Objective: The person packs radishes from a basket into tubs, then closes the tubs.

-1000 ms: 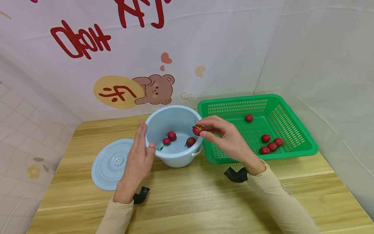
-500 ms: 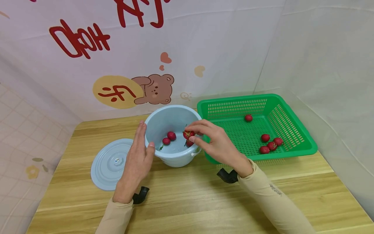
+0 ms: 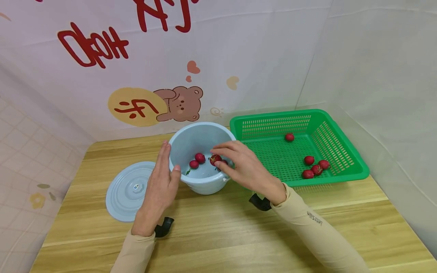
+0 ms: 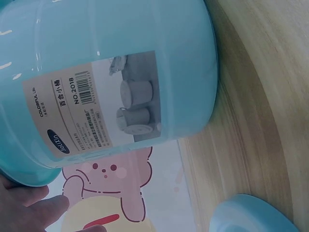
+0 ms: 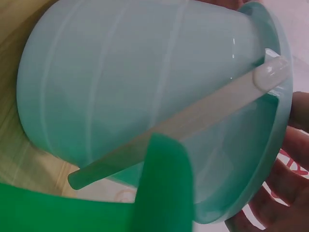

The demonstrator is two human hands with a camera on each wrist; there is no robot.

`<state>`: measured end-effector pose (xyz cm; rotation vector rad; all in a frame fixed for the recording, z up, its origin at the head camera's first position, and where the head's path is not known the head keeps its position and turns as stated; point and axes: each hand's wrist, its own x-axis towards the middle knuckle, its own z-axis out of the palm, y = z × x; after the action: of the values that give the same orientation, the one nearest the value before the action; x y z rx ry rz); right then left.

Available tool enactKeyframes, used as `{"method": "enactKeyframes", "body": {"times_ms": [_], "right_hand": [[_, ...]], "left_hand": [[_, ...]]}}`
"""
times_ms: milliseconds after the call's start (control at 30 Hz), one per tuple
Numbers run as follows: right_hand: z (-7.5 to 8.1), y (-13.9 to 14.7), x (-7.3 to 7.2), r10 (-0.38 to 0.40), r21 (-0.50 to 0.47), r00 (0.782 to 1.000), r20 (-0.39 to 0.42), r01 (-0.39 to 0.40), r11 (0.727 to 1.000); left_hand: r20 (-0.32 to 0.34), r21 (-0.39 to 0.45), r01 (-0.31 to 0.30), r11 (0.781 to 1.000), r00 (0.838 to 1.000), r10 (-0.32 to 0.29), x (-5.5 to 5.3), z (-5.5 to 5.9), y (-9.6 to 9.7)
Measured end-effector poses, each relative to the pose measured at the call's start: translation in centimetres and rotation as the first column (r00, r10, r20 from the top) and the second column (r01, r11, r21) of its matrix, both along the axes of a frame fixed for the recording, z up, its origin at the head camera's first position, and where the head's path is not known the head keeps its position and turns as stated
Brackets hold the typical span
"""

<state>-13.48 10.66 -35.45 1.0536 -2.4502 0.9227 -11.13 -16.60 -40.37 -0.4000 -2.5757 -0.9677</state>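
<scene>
My left hand lies with straight fingers along the left side of the pale blue bucket. My right hand is over the bucket's right rim, its thumb and fingers parted. A small red tomato with a green leafy top shows below its fingertips, inside the bucket, looking loose of them. Another tomato is partly hidden by that hand. Two more, one red tomato and one with a green stem, lie on the bucket floor. The right wrist view shows the fingers beyond the rim.
A green slotted basket stands right of the bucket, with several tomatoes in it. The blue lid lies on the wooden table, left of the bucket. A white handle hangs down the bucket's side.
My right hand has moved left over the bucket with the tomato, and its fingers have parted. The tomato now sits lower, inside the bucket. My left hand has stayed in place.
</scene>
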Motion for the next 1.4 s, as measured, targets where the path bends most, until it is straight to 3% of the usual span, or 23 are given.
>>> {"method": "enactKeyframes", "body": {"times_ms": [267,600,800,1033,1400], "right_hand": [[0.5,0.9,0.3,0.015,-0.029,0.998,0.054,-0.014,0.999],[3.0,4.2,0.2,0.019,-0.057,0.997,0.075,-0.015,0.998],[4.5,6.9,-0.9,-0.032,-0.023,0.998,0.058,0.033,0.999],[5.5,9.8,-2.4,-0.103,0.046,0.99,0.098,0.099,0.994],[5.4,12.8,-4.3,-0.204,0.108,0.962,0.18,0.186,0.977]], "left_hand": [[0.011,-0.008,0.003,1.0,1.0,-0.003,-0.2,0.0,0.0],[0.014,-0.016,0.002,1.0,1.0,-0.002,-0.2,0.0,0.0],[0.014,-0.014,0.003,1.0,1.0,-0.002,-0.2,0.1,-0.1],[0.015,-0.014,0.0,1.0,1.0,0.0,-0.1,0.1,-0.1],[0.015,-0.014,-0.002,1.0,1.0,0.002,-0.1,0.1,-0.1]]}}
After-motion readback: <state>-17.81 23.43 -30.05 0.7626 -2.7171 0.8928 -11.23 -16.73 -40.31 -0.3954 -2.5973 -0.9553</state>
